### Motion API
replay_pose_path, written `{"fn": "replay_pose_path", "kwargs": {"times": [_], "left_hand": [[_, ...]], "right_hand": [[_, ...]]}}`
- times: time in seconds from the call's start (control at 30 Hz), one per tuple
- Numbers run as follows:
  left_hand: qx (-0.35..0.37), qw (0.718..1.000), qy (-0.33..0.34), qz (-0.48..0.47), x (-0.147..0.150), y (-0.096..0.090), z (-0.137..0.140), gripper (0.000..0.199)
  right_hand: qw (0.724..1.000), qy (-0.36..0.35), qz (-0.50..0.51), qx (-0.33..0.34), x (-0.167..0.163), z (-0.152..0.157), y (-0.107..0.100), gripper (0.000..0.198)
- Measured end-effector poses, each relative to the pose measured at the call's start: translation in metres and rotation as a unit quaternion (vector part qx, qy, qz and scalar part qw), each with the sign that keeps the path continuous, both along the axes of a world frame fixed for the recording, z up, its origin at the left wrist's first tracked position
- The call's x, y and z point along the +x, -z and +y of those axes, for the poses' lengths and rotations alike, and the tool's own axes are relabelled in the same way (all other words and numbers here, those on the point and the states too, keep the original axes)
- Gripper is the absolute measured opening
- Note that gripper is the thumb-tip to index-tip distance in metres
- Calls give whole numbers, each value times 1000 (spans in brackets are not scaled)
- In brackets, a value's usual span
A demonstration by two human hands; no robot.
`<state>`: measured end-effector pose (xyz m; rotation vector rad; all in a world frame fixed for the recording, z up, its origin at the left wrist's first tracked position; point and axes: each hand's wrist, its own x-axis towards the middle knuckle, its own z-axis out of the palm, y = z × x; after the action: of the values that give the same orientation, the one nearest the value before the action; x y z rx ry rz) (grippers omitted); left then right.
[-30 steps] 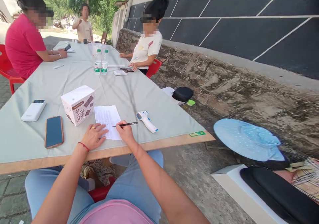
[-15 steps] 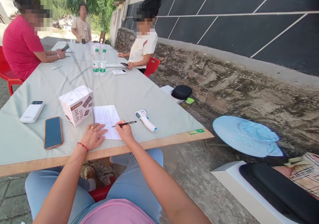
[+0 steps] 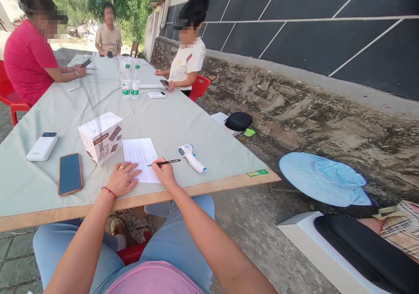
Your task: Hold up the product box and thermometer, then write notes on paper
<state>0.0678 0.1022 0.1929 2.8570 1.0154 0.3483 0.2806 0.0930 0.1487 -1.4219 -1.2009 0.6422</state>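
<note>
A white sheet of paper point(image 3: 139, 151) with rows of writing lies near the table's front edge. My left hand point(image 3: 122, 178) rests flat on its lower left corner, fingers spread. My right hand point(image 3: 164, 172) is closed around a black pencil or pen point(image 3: 172, 161), whose tip is at the sheet's right part. Just right of that hand lies a white and blue infrared thermometer point(image 3: 191, 158). Behind my left hand stands a white and brown box point(image 3: 101, 137), and a phone point(image 3: 70, 174) in an orange-brown case lies farther left.
A white power bank point(image 3: 42, 146) is at the table's left. Two water bottles point(image 3: 126, 82) stand mid-table near another white device point(image 3: 156, 95). Three people sit around the far part, some with phones. Right of the table are a blue hat point(image 3: 322, 178) and a black case point(image 3: 363, 250).
My right hand and its pencil or pen have shifted very slightly right. My left hand stays put. The person at the right has tilted the phone and lowered the head a little.
</note>
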Motion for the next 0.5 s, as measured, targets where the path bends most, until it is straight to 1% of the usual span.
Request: {"fn": "replay_pose_path", "kwargs": {"times": [0.23, 0.5], "left_hand": [[-5, 1000, -4, 9, 0, -3, -1, 39], [1, 1000, -5, 7, 0, -2, -1, 39]], "right_hand": [[1000, -1, 5, -11, -1, -2, -4, 21], [1000, 10, 0, -1, 0, -2, -5, 20]]}}
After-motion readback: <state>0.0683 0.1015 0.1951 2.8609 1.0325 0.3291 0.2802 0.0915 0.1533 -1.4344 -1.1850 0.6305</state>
